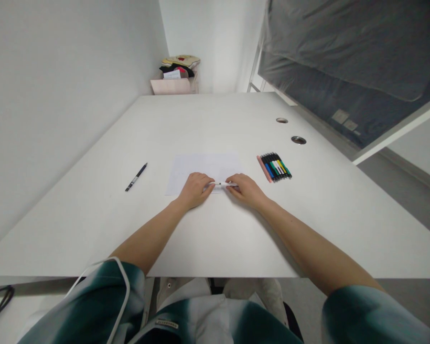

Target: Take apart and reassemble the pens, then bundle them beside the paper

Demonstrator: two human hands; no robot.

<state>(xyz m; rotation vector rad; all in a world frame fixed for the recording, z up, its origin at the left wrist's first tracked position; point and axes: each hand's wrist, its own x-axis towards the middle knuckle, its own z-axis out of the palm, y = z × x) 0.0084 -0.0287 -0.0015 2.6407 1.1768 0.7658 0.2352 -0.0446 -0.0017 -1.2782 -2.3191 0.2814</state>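
A slim white pen (pixel 220 184) lies level between my two hands, just above the near edge of a sheet of white paper (pixel 186 165). My left hand (pixel 196 188) pinches one end of it, and my right hand (pixel 246 189) pinches the other. The fingers partly hide both ends. To the left of the paper rests a black pen (pixel 136 177) with a pale band. On the right, a row of several pens (pixel 274 167) in black, pink, blue, green, white and yellow lies side by side.
The white table (pixel 215 124) stretches away toward a box (pixel 170 86) with cloth items on top. Two round cable holes (pixel 298 140) sit near its right edge. A white wall borders the left, and a grey-covered frame (pixel 344 62) stands at the right.
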